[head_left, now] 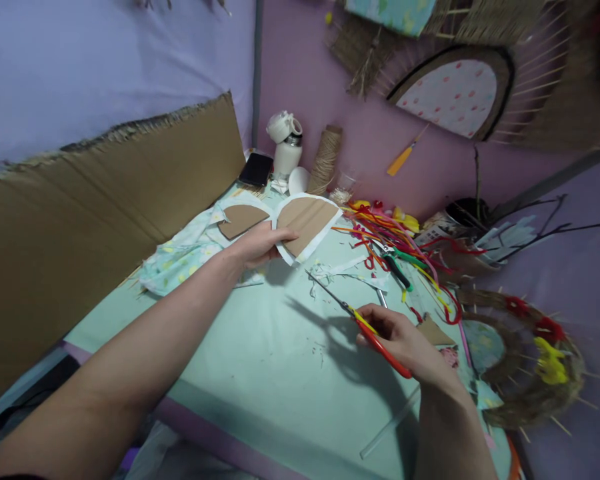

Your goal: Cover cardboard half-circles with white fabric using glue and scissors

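My left hand point(260, 245) is closed on a rounded cardboard piece point(307, 220) with a white fabric border around its edge, the thumb lying on the brown face. My right hand point(397, 337) grips scissors point(375, 340) with red and yellow handles; the blades look closed and point toward the held piece, apart from it. A second cardboard piece point(241, 219) lies on white fabric behind my left hand. Bunched floral fabric point(180, 260) rests to its left. Fabric scraps point(330, 272) lie on the table just beyond the scissor tips.
A tall cardboard sheet point(105, 193) walls off the left side. Twine point(326, 157), a white bottle point(286, 159) and a dark phone-like slab point(256, 169) stand at the back. Pipe cleaners point(395, 233) and green-handled pliers point(397, 272) lie right. A glue stick point(390, 423) is near the front; a wreath point(535, 360) sits far right.
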`<state>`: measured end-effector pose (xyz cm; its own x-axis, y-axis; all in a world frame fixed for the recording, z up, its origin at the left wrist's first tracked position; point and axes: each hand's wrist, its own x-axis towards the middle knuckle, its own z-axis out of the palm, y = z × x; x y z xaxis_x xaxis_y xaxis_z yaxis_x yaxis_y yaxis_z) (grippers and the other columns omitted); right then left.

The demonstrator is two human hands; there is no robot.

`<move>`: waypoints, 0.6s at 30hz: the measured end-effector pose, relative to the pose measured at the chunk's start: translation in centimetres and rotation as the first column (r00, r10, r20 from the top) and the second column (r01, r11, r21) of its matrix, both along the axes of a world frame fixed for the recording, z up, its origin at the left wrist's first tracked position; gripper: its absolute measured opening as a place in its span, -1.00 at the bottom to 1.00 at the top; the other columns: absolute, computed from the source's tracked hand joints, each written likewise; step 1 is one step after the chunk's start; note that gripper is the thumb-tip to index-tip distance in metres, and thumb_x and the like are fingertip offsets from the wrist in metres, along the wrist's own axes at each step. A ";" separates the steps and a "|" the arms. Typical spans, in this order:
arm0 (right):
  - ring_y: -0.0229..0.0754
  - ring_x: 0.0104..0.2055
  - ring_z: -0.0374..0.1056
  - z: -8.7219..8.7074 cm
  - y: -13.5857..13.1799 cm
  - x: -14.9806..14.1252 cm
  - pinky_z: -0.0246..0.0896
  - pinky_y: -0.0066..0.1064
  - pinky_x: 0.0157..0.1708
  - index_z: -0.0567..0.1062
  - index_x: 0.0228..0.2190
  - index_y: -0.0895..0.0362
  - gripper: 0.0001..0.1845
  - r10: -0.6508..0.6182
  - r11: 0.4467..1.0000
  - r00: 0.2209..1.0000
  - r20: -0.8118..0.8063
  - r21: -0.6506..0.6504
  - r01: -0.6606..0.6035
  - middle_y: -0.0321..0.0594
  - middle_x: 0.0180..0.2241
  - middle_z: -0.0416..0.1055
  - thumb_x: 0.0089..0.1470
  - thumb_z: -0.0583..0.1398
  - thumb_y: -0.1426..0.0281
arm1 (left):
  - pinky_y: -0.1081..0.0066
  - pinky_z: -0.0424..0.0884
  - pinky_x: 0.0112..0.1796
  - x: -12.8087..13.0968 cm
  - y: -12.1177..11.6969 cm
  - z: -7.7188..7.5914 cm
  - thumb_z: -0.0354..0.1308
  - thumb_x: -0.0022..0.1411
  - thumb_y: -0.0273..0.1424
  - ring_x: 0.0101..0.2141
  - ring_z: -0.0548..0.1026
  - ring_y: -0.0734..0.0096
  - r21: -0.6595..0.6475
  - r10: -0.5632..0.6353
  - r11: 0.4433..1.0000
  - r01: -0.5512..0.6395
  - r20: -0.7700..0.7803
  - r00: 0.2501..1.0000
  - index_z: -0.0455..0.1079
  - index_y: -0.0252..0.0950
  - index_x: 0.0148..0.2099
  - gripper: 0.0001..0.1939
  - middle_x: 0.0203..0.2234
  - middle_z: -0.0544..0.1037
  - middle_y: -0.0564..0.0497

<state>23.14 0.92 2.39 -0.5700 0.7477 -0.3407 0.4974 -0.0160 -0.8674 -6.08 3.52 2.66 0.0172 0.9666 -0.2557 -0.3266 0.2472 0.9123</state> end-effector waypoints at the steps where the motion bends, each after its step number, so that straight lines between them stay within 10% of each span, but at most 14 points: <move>1: -0.29 -0.50 0.17 0.1 0.0 -0.1 0.08 -0.47 -0.51 0.41 -0.43 0.12 -0.62 0.000 1.000 1.000 0.004 0.020 -0.001 -0.36 -0.53 0.29 -0.19 0.35 0.13 | 0.41 0.51 -0.33 0.0 0.0 0.0 0.24 0.03 -0.47 -0.23 0.53 0.29 -0.005 0.004 1.000 -0.004 0.011 1.000 0.39 -0.34 -0.08 -0.65 -0.22 0.57 -0.09; 18: -0.19 -0.43 0.39 -0.3 -0.2 -0.7 0.17 -0.44 -0.47 0.44 -0.40 0.13 -0.76 -0.040 0.999 0.999 0.008 -0.011 0.040 -0.24 -0.49 0.49 -0.03 0.26 0.22 | 0.38 0.52 -0.33 0.7 -0.3 -1.0 0.28 0.00 -0.47 -0.24 0.54 0.28 -0.008 -0.136 0.991 0.137 0.104 0.985 0.40 -0.36 -0.03 -0.57 -0.21 0.58 -0.13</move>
